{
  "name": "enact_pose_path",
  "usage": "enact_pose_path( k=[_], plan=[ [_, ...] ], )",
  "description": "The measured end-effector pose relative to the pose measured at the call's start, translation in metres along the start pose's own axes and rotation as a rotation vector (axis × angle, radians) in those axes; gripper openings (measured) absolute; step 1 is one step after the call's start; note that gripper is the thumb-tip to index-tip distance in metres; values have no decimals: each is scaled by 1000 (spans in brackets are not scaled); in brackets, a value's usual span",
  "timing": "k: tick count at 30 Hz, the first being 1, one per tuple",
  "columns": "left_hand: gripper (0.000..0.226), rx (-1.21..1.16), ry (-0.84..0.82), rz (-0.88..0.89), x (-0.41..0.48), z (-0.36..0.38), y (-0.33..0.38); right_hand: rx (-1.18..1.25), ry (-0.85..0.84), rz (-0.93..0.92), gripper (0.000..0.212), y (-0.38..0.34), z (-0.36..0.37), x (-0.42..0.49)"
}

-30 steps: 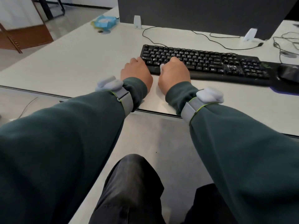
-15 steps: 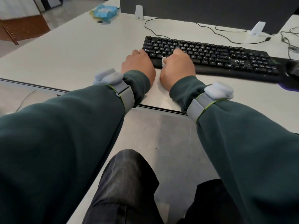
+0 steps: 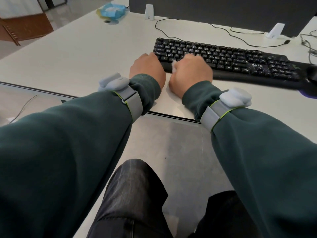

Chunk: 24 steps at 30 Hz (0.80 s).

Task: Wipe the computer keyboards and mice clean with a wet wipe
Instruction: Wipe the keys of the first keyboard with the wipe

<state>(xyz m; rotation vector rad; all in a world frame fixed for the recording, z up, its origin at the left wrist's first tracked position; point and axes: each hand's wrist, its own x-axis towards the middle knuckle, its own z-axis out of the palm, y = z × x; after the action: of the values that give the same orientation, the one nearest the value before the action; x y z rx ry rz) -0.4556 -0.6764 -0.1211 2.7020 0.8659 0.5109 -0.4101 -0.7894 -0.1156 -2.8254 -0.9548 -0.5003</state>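
The right hand (image 3: 191, 71) grips the wipe (image 3: 174, 67) on the keyboard (image 3: 240, 60) at 1 o'clock. It is best to wipe row by row toward 3 o'clock, pressing lightly. The left hand (image 3: 147, 69) is by the 9 o'clock corner, its fingers hidden, so I cannot tell its grip.

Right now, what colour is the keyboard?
The keyboard is black with pale letters; the head view shows it best.

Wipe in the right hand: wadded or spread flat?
Wadded: the wipe shows only as a small white lump in the right hand, by the keyboard.
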Motion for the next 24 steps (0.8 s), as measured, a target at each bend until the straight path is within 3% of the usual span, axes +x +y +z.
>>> enact_pose_path(
  k=[2, 7, 12, 16, 21, 24],
  plan=[
    [32, 1, 4, 0, 0, 0, -1, -13, 14, 99, 31, 0, -2, 0],
    [32, -4, 10, 1, 1, -1, -1, 38, -60, -102, 37, -5, -4, 0],
    [32, -10, 11, 1, 1, 0, -2, -35, -42, 24, 33, 3, -7, 1],
    [32, -17, 16, 9, 1, 1, -1, 7, -90, -106, 34, -9, -7, 0],
    [34, -20, 10, 5, 1, 1, -3, -104, -78, 65, 32, 2, -12, 1],
    [33, -9, 4, 7, 1, 1, -1, -22, -123, 0, 36, -1, -12, -1]
  ],
)
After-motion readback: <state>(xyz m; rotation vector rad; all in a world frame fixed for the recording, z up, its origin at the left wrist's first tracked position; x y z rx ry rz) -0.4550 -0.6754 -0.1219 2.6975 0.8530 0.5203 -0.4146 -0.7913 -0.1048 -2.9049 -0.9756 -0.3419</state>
